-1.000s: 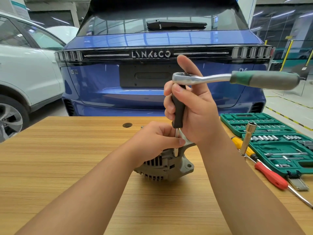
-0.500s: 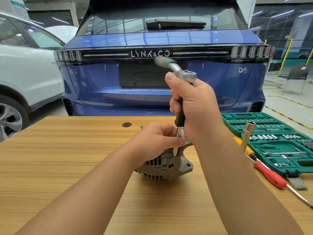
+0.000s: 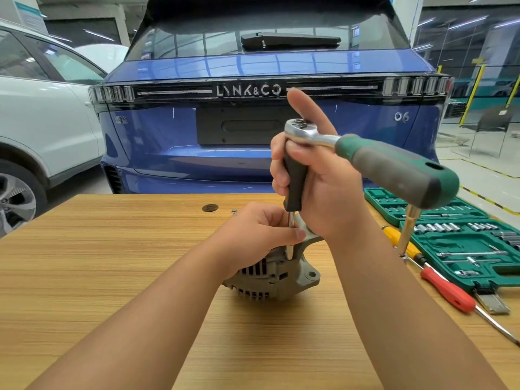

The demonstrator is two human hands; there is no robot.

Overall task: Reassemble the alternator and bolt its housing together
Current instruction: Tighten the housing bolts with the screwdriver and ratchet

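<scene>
On a wood-grain table [image 3: 84, 263] behind a blue car [image 3: 168, 136] lettered "LYNK&CO" and "06"
Head view: garage floor with yellow lines; alternator [image 3: 270, 274] sits mid-table, left hand [image 3: 253, 235] curled over it, pinching the shaft; right hand [image 3: 318, 187] grips the ratchet wrench [image 3: 394, 167] extension; green socket case [image 3: 464, 240] at right.

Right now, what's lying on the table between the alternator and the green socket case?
In the head view, two screwdrivers lie between the alternator and the socket case: a yellow-handled one and a red-handled one.
</scene>
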